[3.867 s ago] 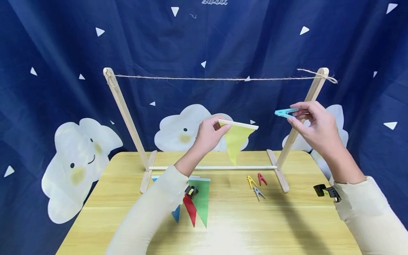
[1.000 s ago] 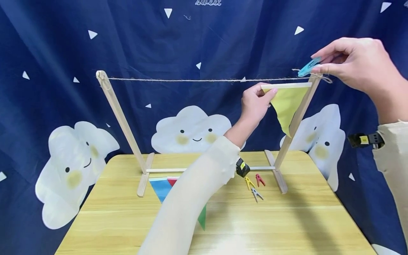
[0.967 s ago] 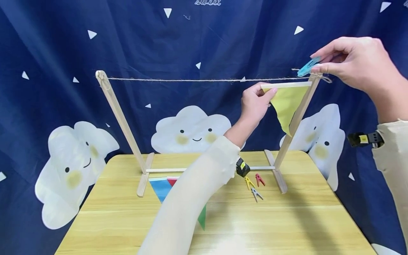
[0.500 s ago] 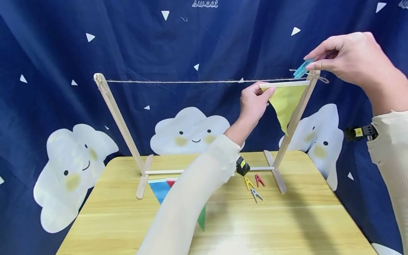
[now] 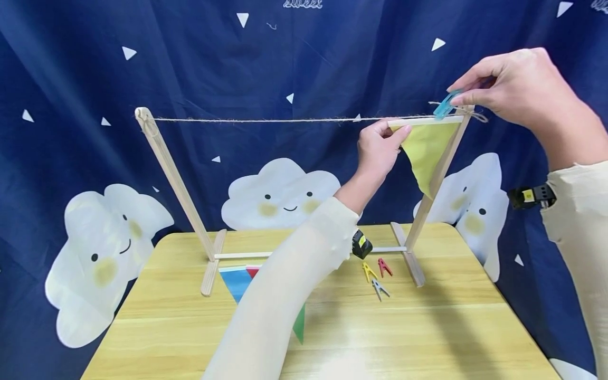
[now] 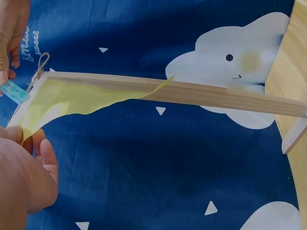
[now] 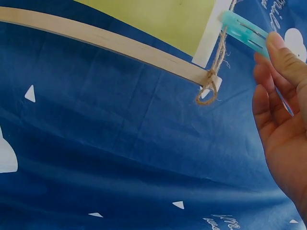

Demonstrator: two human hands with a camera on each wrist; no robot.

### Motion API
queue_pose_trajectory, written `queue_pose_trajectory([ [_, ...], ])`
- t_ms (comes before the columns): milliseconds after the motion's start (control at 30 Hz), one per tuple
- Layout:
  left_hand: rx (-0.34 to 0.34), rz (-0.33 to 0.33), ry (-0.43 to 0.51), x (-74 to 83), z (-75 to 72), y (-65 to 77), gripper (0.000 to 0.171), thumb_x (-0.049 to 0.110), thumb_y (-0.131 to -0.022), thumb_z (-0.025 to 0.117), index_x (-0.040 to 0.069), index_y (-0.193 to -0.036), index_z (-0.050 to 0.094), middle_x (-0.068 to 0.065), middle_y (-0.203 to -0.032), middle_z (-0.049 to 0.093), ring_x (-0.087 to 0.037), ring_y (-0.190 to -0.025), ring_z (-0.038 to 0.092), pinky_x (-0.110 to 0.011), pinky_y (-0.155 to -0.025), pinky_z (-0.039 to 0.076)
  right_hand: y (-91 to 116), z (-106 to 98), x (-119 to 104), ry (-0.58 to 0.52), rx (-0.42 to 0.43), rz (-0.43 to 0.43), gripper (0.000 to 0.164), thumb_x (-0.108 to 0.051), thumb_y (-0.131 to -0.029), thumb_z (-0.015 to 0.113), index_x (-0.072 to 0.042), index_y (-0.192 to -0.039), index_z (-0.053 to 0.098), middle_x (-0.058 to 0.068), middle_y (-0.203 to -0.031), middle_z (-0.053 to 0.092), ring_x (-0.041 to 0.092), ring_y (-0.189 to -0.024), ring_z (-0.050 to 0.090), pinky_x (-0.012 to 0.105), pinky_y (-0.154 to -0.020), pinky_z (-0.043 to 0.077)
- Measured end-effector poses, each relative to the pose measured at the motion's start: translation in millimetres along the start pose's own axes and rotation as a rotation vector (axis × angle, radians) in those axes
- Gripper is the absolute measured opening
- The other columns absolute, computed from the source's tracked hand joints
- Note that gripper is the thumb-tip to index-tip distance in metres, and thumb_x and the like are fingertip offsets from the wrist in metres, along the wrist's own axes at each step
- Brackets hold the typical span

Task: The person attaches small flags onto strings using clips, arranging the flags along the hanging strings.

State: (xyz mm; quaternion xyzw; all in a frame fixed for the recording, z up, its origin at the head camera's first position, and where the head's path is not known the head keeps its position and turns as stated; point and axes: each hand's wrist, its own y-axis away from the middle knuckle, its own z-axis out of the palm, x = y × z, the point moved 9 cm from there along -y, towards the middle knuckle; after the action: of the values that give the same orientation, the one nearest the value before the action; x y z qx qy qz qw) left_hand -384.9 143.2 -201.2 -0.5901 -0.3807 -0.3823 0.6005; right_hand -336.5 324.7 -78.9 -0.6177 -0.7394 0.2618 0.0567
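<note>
My left hand (image 5: 380, 148) pinches the white-edged top of a yellow triangular pennant (image 5: 427, 150) at its left corner, close under the twine (image 5: 266, 121). The pennant hangs point down in front of the right wooden post (image 5: 439, 169). From above right, my right hand (image 5: 518, 89) pinches a light blue clothespin (image 5: 445, 107) between thumb and fingers. Its tip overlaps the twine and the pennant's white top edge (image 7: 211, 38), as the right wrist view also shows. In the left wrist view the clothespin (image 6: 13, 91) meets that edge near the knotted post top.
On the wooden table (image 5: 427, 327) lie a yellow clothespin (image 5: 369, 272), a red clothespin (image 5: 385, 267) and a grey clothespin (image 5: 379, 288). A blue pennant (image 5: 235, 282), a red one and a green pennant (image 5: 299, 324) lie partly under my left forearm. The left post (image 5: 176, 182) holds the twine's other end.
Both hands have gone up and right from over the table to the twine's right end. Over the last second the clothespin has dropped slightly onto the pennant's top edge, and the pennant has risen to the twine.
</note>
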Motion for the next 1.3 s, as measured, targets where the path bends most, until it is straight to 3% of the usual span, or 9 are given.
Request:
queue_pose_trajectory([
  [167,-0.011,-0.013,0.025,-0.6,2.3,-0.8,0.017,0.016,-0.094,0.078,0.003,-0.105,0.078,-0.004,-0.076,0.069,-0.001,-0.058,0.056,-0.015,-0.058,0.056,-1,2,1,0.012,-0.009,-0.008,0.028,-0.025,-0.096,0.074,-0.006,-0.116,0.078,0.021,-0.113,0.073,0.017,-0.085,0.052,0.001,-0.066,0.035],
  [400,-0.018,-0.019,0.031,-0.7,3.4,-2.5,0.017,0.015,-0.094,0.077,0.001,-0.103,0.078,-0.004,-0.077,0.070,-0.002,-0.060,0.057,-0.015,-0.058,0.056,-1,4,0,0.029,-0.001,-0.039,0.026,-0.022,-0.094,0.077,-0.005,-0.113,0.079,0.021,-0.111,0.074,0.003,-0.074,0.050,0.001,-0.061,0.036],
  [667,-0.021,-0.022,0.024,0.3,4.4,-2.8,0.017,0.016,-0.094,0.077,0.002,-0.104,0.078,-0.005,-0.079,0.071,-0.001,-0.060,0.058,-0.014,-0.060,0.055,-1,6,0,0.003,-0.009,-0.038,0.025,-0.021,-0.093,0.078,-0.005,-0.111,0.079,0.023,-0.109,0.074,0.004,-0.071,0.051,0.004,-0.057,0.039],
  [967,-0.007,-0.016,0.045,-0.6,2.5,-3.6,0.017,0.014,-0.094,0.076,0.002,-0.105,0.078,-0.005,-0.078,0.071,0.000,-0.059,0.057,-0.014,-0.061,0.056,-2,9,-3,0.004,-0.035,-0.039,0.026,-0.022,-0.094,0.076,-0.005,-0.113,0.079,0.022,-0.108,0.073,0.015,-0.075,0.052,0.005,-0.057,0.040],
  [1300,-0.002,-0.027,0.037,-3.0,2.2,-3.9,0.017,0.015,-0.094,0.077,0.003,-0.106,0.078,-0.006,-0.081,0.073,-0.001,-0.059,0.056,-0.014,-0.059,0.054,-2,13,-5,0.090,-0.049,-0.105,0.034,-0.031,-0.094,0.077,-0.007,-0.118,0.077,0.014,-0.094,0.072,0.012,-0.076,0.051,0.006,-0.062,0.037],
])
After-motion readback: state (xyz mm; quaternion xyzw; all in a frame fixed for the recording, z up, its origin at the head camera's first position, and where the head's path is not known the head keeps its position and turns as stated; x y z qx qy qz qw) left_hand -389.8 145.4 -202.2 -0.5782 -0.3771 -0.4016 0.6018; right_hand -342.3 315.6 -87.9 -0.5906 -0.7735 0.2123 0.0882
